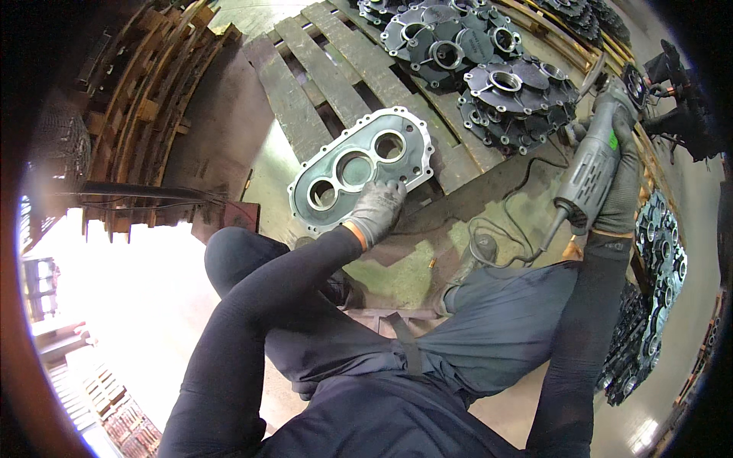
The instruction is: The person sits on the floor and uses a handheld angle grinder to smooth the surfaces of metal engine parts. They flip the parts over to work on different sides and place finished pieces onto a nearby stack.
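Metal cover plate (360, 169) with three round holes lies propped on the edge of a wooden pallet (321, 76), its lower edge pinned under the gloved left hand (376, 211), fingers spread flat on it. Right hand (620, 183) is wrapped around a grey angle grinder (594, 164), held off to the side. Farther back, round dark castings (489, 69) are stacked on the pallet
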Demonstrator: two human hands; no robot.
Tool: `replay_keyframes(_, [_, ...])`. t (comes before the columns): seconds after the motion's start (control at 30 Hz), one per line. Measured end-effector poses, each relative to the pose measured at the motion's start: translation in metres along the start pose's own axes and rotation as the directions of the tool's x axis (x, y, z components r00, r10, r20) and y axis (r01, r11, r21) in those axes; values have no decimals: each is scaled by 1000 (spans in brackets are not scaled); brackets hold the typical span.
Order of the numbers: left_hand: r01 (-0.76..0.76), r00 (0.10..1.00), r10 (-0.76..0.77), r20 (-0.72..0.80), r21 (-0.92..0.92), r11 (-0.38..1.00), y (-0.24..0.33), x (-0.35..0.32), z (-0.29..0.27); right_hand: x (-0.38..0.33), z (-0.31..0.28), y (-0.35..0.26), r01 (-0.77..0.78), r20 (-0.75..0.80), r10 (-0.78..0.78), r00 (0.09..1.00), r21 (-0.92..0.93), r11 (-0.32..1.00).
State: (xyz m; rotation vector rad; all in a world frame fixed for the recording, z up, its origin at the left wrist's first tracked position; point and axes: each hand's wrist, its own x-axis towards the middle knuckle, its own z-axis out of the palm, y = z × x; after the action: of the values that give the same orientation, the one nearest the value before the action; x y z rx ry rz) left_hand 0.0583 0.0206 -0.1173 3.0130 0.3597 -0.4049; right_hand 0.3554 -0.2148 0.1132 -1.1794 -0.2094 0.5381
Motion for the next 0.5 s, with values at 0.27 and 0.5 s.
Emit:
replay_keyframes(0.27, [105, 976, -93, -198, 52, 993, 26, 17, 61, 5, -10, -4, -88, 30, 86, 996, 91, 992])
replay_keyframes(0.5, [230, 954, -248, -168, -121, 966, 40, 16, 58, 8, -27, 0, -76, 116, 59, 992, 155, 985])
